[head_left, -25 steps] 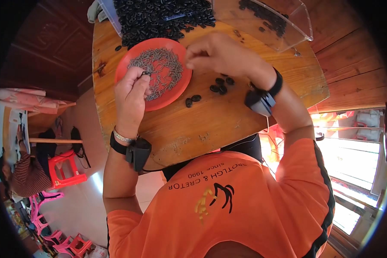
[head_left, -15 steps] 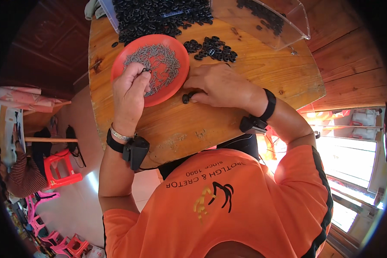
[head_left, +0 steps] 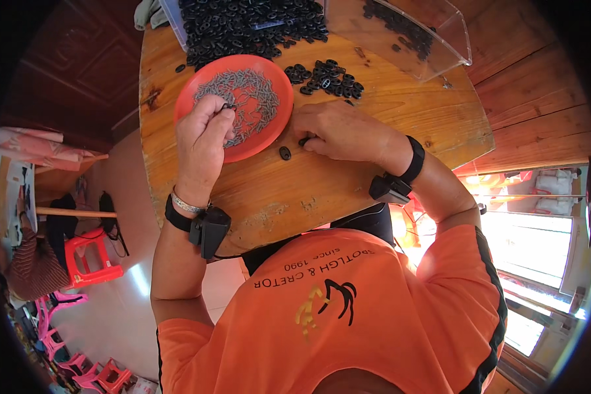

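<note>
The left hand [head_left: 202,138] pinches one small black piece [head_left: 228,106] over one round red plate [head_left: 285,98] of grey metal pins [head_left: 264,98]; the right hand [head_left: 338,129] pinches one dark piece [head_left: 303,140], right of one black oval piece [head_left: 285,153].

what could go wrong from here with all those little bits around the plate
The right hand is close beside the red plate; a bump might spill the grey screw-like pieces onto the table.

The small black piece pinched in the left hand could slip and drop among them.

The loose black oval piece near the plate could get brushed aside.
</note>
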A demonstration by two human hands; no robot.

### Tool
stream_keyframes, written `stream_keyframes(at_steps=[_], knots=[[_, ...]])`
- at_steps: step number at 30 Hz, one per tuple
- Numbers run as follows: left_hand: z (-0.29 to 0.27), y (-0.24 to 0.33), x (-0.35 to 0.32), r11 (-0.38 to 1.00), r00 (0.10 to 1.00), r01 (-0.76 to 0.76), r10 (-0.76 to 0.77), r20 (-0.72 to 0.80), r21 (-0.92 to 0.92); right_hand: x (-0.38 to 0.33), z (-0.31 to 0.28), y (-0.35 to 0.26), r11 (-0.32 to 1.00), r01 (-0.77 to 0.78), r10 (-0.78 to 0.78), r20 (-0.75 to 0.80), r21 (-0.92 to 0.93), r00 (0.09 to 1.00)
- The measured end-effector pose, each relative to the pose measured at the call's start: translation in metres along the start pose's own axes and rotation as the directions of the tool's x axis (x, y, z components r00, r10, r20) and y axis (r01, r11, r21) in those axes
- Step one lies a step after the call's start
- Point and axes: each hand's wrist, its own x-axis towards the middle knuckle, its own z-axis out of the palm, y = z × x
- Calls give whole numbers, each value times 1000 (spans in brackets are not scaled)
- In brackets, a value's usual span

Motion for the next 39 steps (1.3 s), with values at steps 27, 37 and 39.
stream_keyframes(at_steps=[27, 37, 39], knots=[[2, 1, -2, 841, 988, 128, -60, 144, -526, 77, 17, -1, 198, 129, 102, -152, 972, 983], [2, -5, 1, 819, 993, 116, -84, 82, -561, 68, 18, -6, 399, 127, 180, -213, 908, 960], [3, -6, 1, 825, 993, 114, -84, 79, -554, 68, 19, -7, 395, 152, 143, -225, 906, 964]])
